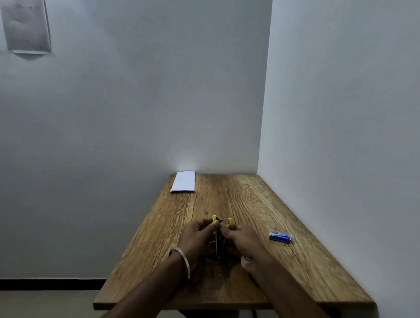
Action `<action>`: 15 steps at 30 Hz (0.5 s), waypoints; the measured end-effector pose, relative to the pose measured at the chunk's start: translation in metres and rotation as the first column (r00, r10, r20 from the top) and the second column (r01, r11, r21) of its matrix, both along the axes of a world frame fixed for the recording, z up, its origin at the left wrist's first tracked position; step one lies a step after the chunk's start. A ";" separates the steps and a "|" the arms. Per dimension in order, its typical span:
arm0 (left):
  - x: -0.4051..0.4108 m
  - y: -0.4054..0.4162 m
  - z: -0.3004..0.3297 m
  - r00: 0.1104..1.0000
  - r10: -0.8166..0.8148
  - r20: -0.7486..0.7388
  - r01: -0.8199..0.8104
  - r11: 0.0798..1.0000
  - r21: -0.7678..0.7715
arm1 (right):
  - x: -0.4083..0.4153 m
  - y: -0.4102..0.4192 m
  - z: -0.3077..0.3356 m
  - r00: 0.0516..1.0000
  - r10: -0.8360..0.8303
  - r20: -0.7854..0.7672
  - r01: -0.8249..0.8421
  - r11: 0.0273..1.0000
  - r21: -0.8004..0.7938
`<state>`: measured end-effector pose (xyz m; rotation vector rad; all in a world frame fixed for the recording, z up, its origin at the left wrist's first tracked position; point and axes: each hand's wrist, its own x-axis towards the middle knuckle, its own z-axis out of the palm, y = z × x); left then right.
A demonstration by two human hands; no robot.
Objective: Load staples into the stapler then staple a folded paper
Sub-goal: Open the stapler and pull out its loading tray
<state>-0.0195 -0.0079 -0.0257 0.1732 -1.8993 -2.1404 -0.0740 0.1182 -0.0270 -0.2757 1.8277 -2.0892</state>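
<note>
Bare wood lies open across the centre of the table [241, 198], between the folded paper [183, 181] at the far left corner and both hands at lower centre. Walls close off the far and right edges. A small blue box [280, 236] sits alone at right, with clear wood around it. The left and near edges stand open to the floor.

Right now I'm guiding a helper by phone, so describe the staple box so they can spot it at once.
Start at the wooden table set in the wall corner. Look near its right edge, right of the right hand and the stapler. The staple box is the small blue packet lying flat; the folded paper at the far left corner is white.
</note>
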 end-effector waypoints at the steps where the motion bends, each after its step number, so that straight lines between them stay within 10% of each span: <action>1: -0.002 0.002 0.000 1.000 0.005 0.003 -0.005 1.000 -0.016 | -0.002 -0.002 0.000 1.000 -0.022 0.018 0.023 1.000 -0.010; 15: -0.008 0.002 0.003 0.992 0.093 -0.086 -0.082 0.989 0.126 | -0.015 -0.005 -0.006 0.953 -0.237 0.190 0.273 0.943 -0.191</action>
